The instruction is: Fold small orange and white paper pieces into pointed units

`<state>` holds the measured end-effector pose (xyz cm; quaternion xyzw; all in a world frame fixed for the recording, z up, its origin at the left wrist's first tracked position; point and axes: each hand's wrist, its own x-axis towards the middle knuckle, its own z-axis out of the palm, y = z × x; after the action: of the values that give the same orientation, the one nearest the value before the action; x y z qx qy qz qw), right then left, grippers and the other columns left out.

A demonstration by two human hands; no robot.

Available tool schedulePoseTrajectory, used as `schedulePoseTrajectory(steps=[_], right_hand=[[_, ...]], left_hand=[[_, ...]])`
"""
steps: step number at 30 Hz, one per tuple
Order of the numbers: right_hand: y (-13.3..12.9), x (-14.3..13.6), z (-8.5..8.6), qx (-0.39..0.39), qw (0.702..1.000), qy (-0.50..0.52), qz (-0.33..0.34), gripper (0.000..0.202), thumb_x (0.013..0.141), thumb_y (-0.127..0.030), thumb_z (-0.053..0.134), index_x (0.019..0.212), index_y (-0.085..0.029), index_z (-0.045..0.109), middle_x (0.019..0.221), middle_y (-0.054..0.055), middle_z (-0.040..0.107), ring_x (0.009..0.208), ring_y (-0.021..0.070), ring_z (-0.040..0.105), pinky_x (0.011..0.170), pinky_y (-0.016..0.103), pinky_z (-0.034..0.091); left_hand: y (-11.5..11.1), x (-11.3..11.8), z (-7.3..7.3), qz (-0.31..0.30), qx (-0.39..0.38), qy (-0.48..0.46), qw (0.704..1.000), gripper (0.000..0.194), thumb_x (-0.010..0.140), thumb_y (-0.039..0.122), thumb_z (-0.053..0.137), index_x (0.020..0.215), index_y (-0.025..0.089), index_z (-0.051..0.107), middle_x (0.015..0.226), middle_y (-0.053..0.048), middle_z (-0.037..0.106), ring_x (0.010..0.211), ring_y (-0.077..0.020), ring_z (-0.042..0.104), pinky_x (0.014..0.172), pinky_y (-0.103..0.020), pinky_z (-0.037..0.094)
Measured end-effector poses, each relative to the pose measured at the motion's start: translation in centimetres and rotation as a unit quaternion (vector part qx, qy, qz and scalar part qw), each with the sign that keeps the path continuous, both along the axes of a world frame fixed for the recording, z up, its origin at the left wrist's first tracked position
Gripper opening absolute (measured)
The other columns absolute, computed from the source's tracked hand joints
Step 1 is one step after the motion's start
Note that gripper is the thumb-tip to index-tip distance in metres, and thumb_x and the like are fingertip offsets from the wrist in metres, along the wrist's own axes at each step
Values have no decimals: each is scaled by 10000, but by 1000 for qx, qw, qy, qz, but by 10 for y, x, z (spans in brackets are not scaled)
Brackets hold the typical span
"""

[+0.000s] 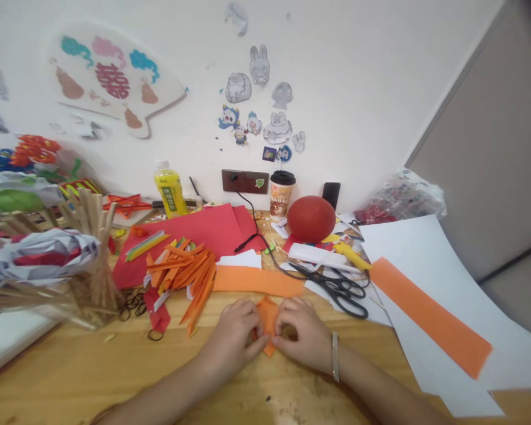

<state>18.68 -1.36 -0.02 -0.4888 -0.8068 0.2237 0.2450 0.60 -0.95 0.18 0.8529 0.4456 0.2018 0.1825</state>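
Tabletop (pixel 159 381) of pale, grained wood, marked by a small dark speck in the foreground. At centre lies a piece of folded orange paper (pixel 269 313), its pointed end toward the viewer. The left hand (pixel 236 330) and right hand (pixel 304 336) flank it, fingers curled nearly closed, thumbs and fingertips gripping its two sides; a bracelet (pixel 335 356) encircles the right wrist. Just beyond, a flat orange strip (pixel 256 281) lies crosswise, between a heap of narrow orange pieces (pixel 188 265) on the left and black scissors (pixel 336 289) on the right. Large white sheets (pixel 411 277) cover the right side. Farther back stand a yellow bottle (pixel 170 192) and a lidded cup (pixel 281 198). Behind rises a white wall (pixel 358 71) bearing cut-out drawings (pixel 259 65) and a brown socket plate (pixel 256 182); a grey panel (pixel 491 159) bounds the right.
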Motion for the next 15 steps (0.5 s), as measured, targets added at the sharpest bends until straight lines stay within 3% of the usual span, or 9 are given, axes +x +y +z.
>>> schedulePoseTrajectory(steps=[5, 15], right_hand=[[-3, 0, 0, 4, 1000, -6, -1, 142, 643, -157, 701, 627, -183, 562, 751, -19, 534, 789, 159, 485, 722, 280, 313], [-8, -4, -5, 2, 999, -38, -24, 363, 532, -315, 800, 744, -211, 525, 836, -29, 498, 845, 180, 437, 763, 303, 302]], left_hand=[[-3, 6, 6, 55, -10, 37, 998, 149, 736, 247, 631, 629, 177, 554, 768, -31, 555, 779, -208, 513, 695, -326, 361], [-2, 4, 3, 45, 9, 55, 997, 140, 755, 256, 620, 648, 183, 568, 767, -22, 542, 785, -204, 506, 700, -322, 351]])
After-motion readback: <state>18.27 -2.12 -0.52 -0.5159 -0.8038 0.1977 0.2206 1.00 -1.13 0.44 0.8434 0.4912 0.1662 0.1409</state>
